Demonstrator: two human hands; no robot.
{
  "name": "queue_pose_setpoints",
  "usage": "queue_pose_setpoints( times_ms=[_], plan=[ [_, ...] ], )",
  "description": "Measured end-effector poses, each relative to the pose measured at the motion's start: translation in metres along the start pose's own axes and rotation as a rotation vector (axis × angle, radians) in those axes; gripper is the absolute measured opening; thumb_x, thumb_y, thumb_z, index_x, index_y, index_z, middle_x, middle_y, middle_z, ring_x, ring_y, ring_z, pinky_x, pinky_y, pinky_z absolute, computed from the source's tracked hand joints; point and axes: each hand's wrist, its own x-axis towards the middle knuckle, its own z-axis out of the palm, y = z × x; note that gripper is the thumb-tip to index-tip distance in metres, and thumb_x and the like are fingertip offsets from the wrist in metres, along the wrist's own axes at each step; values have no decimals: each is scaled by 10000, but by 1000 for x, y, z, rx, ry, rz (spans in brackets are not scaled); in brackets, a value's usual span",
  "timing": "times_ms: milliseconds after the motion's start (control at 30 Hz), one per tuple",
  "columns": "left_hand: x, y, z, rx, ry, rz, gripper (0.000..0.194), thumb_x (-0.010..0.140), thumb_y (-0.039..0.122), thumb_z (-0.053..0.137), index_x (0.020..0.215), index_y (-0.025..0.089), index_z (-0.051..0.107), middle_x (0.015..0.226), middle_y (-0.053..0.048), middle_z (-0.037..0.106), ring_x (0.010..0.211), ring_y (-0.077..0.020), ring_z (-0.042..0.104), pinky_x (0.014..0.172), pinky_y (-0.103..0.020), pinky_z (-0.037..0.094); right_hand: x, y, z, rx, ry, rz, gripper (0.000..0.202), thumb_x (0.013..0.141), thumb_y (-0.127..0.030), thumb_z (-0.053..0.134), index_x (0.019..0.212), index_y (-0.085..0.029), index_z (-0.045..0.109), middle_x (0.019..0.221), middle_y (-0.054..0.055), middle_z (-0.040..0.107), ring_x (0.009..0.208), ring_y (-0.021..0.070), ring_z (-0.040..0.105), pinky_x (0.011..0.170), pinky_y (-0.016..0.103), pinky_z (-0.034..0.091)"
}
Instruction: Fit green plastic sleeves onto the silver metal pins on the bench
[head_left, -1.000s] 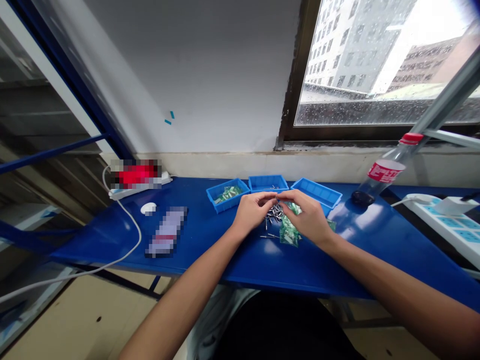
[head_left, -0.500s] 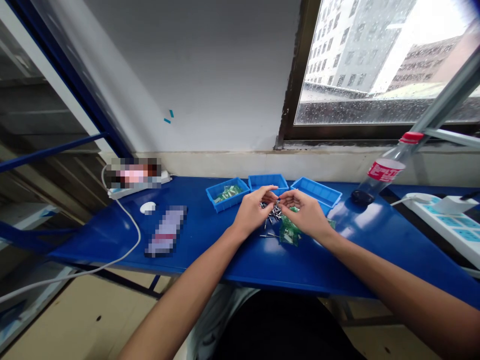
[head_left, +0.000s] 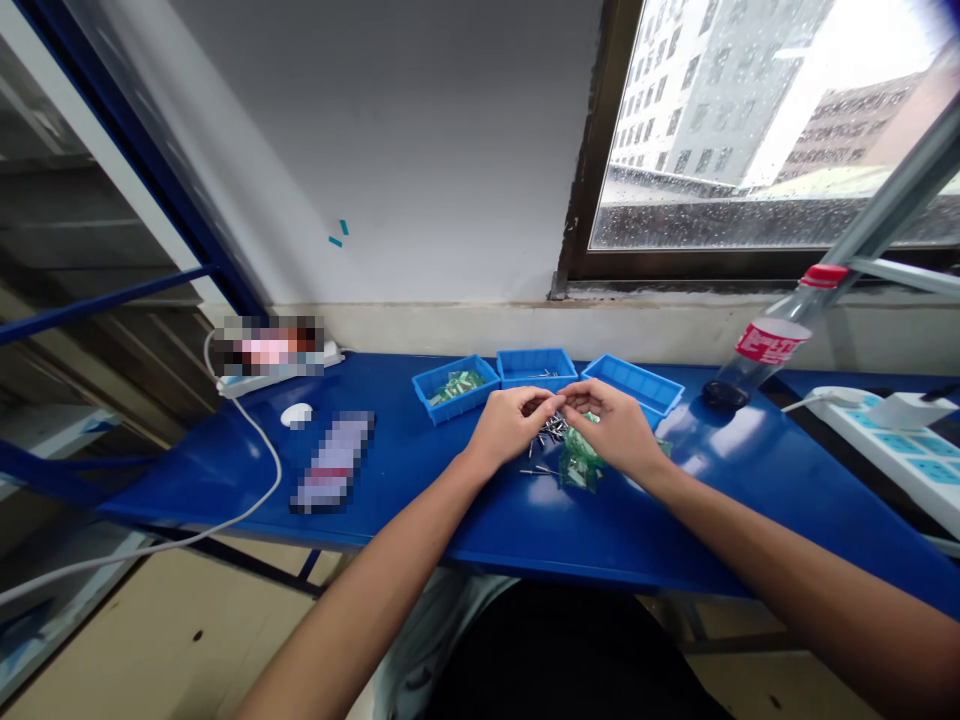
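My left hand (head_left: 510,425) and my right hand (head_left: 611,422) meet at the fingertips above a pile of small metal pins (head_left: 553,428). Both are closed in a pinch; what lies between the fingers is too small to make out. Under my right palm and beside the pile lies a crumpled green plastic packet (head_left: 581,462) with pale pieces in it. Just beyond my hands is the middle blue bin (head_left: 536,382), with a few thin metal pieces inside. To its left, another blue bin (head_left: 457,408) holds green-and-white packets. The right blue bin (head_left: 660,398) is partly hidden by my right hand.
On the blue table (head_left: 420,530), a pixelated flat object (head_left: 334,465) and a small white round thing (head_left: 295,415) lie to the left, near a white cable (head_left: 274,450). At right stand a tilted plastic bottle (head_left: 772,340) and a white power strip (head_left: 900,440).
My left fingers have come down and closed to a pinch, meeting the right fingertips. The inside of the middle bin shows more now. My arms have hardly moved.
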Motion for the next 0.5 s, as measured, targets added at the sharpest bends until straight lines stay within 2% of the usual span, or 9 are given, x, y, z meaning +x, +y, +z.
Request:
queue_pose_setpoints(
  times_ms=[133,267,500],
  plan=[
    [-1,-4,0,-38,0,-30,227,974,332,699,1097,204,840,1065,-44,845,945,-242,817,862,-320,645,0,0,0,-2,-9,-13,155,914,-320,714,1031,-223,747,1003,73,787,883,245,769,873,426,650],
    [-2,-7,3,-65,44,-45,227,936,258,714,1110,187,840,1058,-62,844,941,-249,826,881,-347,672,0,0,0,7,-5,25,193,941,-397,718,1024,-227,762,1004,76,812,913,271,795,908,455,655],
    [-2,-11,5,31,25,41,218,912,150,692,1061,197,844,1012,-44,849,884,-216,819,846,-305,658,0,1,-2,39,-2,108,287,911,-503,774,983,-225,771,975,83,821,916,281,802,913,460,662]
  ],
)
